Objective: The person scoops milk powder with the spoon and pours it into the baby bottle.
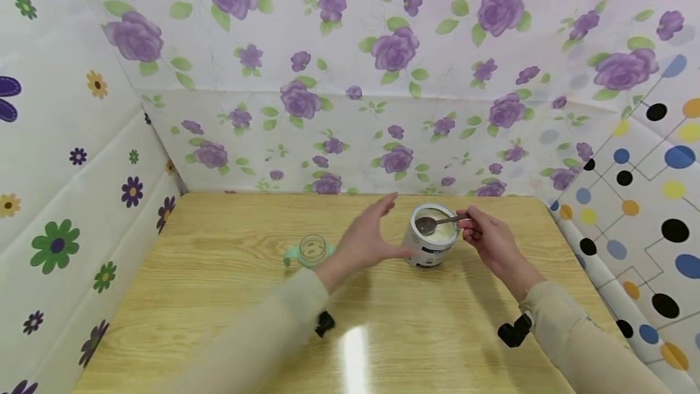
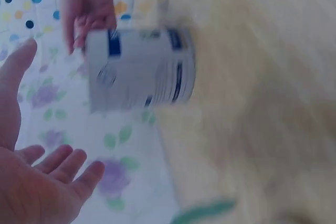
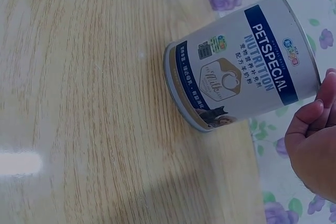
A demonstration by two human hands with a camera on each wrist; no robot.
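A white and blue can of pet milk powder point(image 1: 432, 254) stands upright on the table, its top uncovered and pale powder inside. My right hand point(image 1: 492, 245) pinches the handle of a metal spoon point(image 1: 426, 225), whose bowl lies over the can's mouth. In the right wrist view, the fingers of this hand are right at the can's rim, and the spoon is hidden. My left hand point(image 1: 366, 239), blurred, reaches toward the can's left side with thumb and fingers spread. The left wrist view shows its palm with nothing in it, apart from the can point(image 2: 142, 69).
Left of the can stands a small clear cup point(image 1: 312, 249) with light green handles, partly behind my left hand. The wooden table point(image 1: 219, 297) meets a flowered cloth point(image 1: 328, 138) at the back and patterned cloths at both sides.
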